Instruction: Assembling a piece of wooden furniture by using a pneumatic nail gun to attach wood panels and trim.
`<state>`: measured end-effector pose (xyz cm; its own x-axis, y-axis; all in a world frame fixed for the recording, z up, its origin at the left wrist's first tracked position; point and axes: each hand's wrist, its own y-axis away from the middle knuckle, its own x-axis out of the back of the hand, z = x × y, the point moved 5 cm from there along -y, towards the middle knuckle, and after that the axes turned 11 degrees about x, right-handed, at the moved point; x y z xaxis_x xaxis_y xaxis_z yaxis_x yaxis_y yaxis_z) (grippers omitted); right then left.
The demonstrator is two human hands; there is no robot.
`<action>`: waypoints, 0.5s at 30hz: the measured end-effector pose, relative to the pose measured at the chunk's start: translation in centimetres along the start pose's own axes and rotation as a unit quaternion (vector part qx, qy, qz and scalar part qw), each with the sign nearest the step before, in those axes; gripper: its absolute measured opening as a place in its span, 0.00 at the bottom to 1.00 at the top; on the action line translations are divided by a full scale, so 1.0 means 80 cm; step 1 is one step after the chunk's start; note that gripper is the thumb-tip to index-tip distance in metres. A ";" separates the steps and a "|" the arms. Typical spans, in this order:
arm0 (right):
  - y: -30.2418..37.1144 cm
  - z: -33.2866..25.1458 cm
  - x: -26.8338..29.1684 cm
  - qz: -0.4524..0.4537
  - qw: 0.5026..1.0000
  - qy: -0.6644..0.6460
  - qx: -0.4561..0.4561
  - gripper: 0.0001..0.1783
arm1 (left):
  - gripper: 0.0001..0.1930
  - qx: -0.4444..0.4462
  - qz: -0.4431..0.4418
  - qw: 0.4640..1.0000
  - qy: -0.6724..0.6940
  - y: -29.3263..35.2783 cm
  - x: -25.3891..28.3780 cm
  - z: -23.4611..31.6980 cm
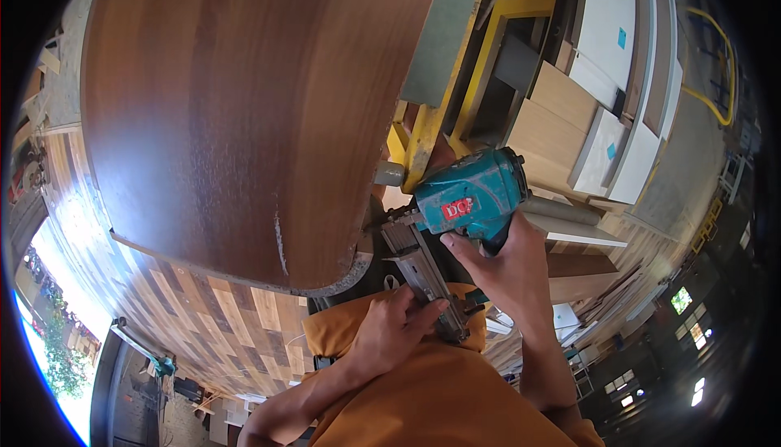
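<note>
A teal nail gun [468, 191] with a red label and a metal magazine is held in front of my body. My right hand [512, 264] wraps round its grip. My left hand [394, 321] is at the magazine [427, 280], fingers closed on it near its lower end. The magazine's rail looks pulled apart from its body; whether nails are inside I cannot make out. Just beyond and to the left lies a large brown wood-grain panel [244, 113] with a rounded corner and a pale scratch near its edge.
A yellow metal frame [443, 126] stands right of the panel. Farther right are stacked boards, some light wood [553, 126] and some white [606, 32]. Wood-plank flooring [244, 317] runs below the panel. A bright opening is at the far left.
</note>
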<state>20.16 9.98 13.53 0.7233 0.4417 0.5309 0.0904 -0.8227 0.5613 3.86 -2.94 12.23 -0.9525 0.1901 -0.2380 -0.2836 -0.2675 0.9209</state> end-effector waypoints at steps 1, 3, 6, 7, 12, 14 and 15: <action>0.000 -0.002 0.000 0.001 1.000 0.000 -0.002 0.27 | 0.16 0.001 -0.002 1.000 -0.001 0.000 0.001 -0.001; 0.000 -0.006 0.000 -0.008 1.000 -0.002 -0.010 0.28 | 0.17 0.021 0.005 0.999 -0.033 0.002 0.003 -0.005; 0.002 -0.005 -0.001 0.023 1.000 0.003 0.010 0.28 | 0.17 0.014 0.001 1.000 -0.027 0.002 0.005 0.001; 0.003 -0.006 -0.002 0.024 1.000 0.002 0.008 0.28 | 0.17 0.015 0.000 0.999 -0.029 0.002 0.005 0.002; 0.007 -0.013 -0.001 0.006 0.999 -0.005 -0.045 0.28 | 0.16 0.016 0.002 1.000 -0.016 0.001 0.007 -0.004; 0.010 -0.013 -0.001 0.011 0.999 0.000 -0.037 0.28 | 0.16 0.019 -0.001 1.000 -0.018 0.004 0.009 0.004; 0.011 -0.013 -0.001 0.013 1.000 0.005 -0.028 0.27 | 0.16 0.023 -0.001 1.000 -0.017 0.005 0.010 0.006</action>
<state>19.46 9.62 14.64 0.7184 0.4242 0.5514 0.0330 -0.8125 0.5821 3.05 -2.41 12.53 -0.9470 0.2238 -0.2303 -0.2799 -0.2232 0.9337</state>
